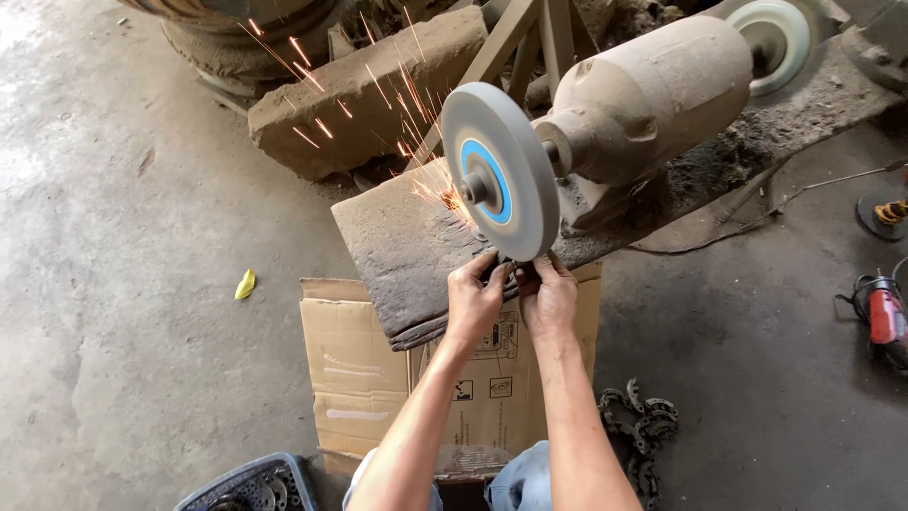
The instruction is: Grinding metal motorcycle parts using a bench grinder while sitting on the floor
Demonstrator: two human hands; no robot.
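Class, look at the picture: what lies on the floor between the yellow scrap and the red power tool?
In the head view, between the yellow scrap and the red power tool stands a cardboard box, with both forearms crossing above it.

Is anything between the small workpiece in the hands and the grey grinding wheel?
Nothing visible. The left hand and right hand press a small dark workpiece straight against the lower rim of the grey grinding wheel with blue centre; orange sparks fly off.

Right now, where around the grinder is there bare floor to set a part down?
Bare concrete lies left of the cardboard box, around the yellow scrap, and right of it toward the red power tool. Crowded: under both hands at the grinding wheel, plus metal parts.
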